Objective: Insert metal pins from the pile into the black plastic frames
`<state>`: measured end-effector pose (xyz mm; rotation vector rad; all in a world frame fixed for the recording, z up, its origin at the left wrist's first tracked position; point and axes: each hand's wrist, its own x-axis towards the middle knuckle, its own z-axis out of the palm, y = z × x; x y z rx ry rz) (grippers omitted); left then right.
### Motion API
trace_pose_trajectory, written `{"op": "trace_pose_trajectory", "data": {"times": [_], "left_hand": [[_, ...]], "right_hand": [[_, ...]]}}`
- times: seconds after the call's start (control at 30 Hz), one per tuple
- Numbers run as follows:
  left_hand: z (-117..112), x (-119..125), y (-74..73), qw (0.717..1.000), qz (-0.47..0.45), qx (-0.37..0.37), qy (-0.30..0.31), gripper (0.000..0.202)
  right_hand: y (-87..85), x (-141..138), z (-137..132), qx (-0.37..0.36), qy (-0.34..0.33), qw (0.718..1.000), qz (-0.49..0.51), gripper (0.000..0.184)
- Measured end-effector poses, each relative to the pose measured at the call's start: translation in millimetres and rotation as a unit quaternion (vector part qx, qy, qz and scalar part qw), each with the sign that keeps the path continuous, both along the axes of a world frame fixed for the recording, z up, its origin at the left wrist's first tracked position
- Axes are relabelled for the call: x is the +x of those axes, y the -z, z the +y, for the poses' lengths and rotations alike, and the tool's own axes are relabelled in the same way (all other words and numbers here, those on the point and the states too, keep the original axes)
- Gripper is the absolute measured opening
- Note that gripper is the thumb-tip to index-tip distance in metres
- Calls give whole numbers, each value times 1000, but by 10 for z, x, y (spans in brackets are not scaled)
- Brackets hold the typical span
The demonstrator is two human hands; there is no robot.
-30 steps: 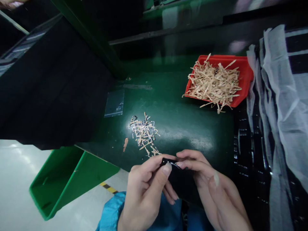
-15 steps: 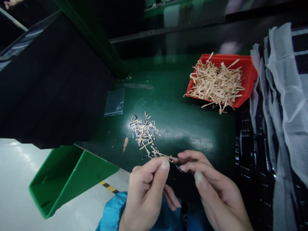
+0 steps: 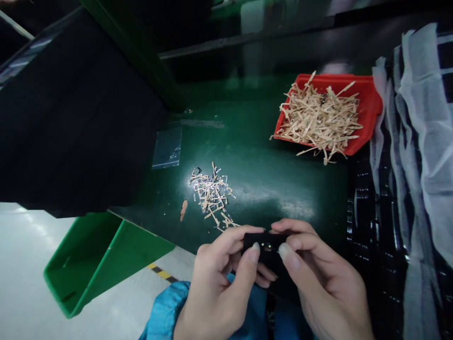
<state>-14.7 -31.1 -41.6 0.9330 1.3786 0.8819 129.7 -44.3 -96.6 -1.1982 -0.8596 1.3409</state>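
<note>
Close to the table's front edge, my left hand (image 3: pixel 226 278) and my right hand (image 3: pixel 320 274) pinch a thin black flat piece (image 3: pixel 260 240) between thumbs and forefingers. Small shiny gold dots show on it between the two thumbs. Its lower part blends into the dark below, so its full outline is hard to make out. Just beyond my left fingers lies a loose pile of small thin strips (image 3: pixel 212 192), some pale and some dark and shiny.
A red bin (image 3: pixel 370 97) heaped with beige strips (image 3: pixel 318 118) stands at the back right. A clear zip bag (image 3: pixel 167 147) and a brown scrap (image 3: pixel 183 210) lie on the green table (image 3: pixel 247 141). Black trays with white sheets (image 3: pixel 424 94) line the right; a green bin (image 3: pixel 134 250) stands lower left.
The black piece has turned so its flat face with the gold dots now shows. My left thumb has shifted right, onto its face, and my right thumb has moved in closer.
</note>
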Motion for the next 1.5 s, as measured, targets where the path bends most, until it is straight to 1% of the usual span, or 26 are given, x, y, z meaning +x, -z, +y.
{"op": "trace_pose_trajectory", "data": {"times": [0.07,0.23,0.47,0.57,0.67,0.8,0.87,0.97,1.1,1.17,1.23,1.3,1.37,1.43,1.5], "left_hand": [[10,-27,3,999,22,21,13,17],[28,-99,3,993,70,51,74,20],[30,-138,-7,985,111,73,106,23],[29,-150,-22,984,117,76,108,25],[27,-143,-31,985,119,78,99,24],[29,-101,-11,989,111,68,74,17],[30,-72,7,987,127,72,60,16],[29,-33,30,981,162,78,66,19],[15,7,48,975,204,80,46,19],[7,15,61,971,216,92,43,18],[4,6,87,966,230,107,45,18],[9,-26,127,964,237,111,44,18],[29,-77,170,966,238,104,16,19],[61,-132,190,963,242,109,-40,18],[95,-171,170,957,246,121,-95,17]], "right_hand": [[-16,8,-2,-3,-9,1000,-20,11],[-26,28,-16,-8,-9,998,-54,12],[-36,-10,11,5,-1,995,-95,11],[-46,-9,9,19,2,994,-105,12],[-41,-4,5,34,4,993,-111,11],[-42,-3,6,45,-1,991,-128,11],[-51,-7,5,49,0,989,-137,11],[-70,-23,3,51,7,988,-146,11],[-84,-63,8,52,29,986,-155,10],[-78,-76,10,57,39,984,-166,9],[-67,-77,5,65,38,979,-192,9],[-52,-68,-9,84,21,970,-225,10],[-33,-62,-30,109,7,963,-247,19],[-11,-68,-49,116,16,962,-245,30],[8,-86,-61,109,33,968,-224,38]]}}
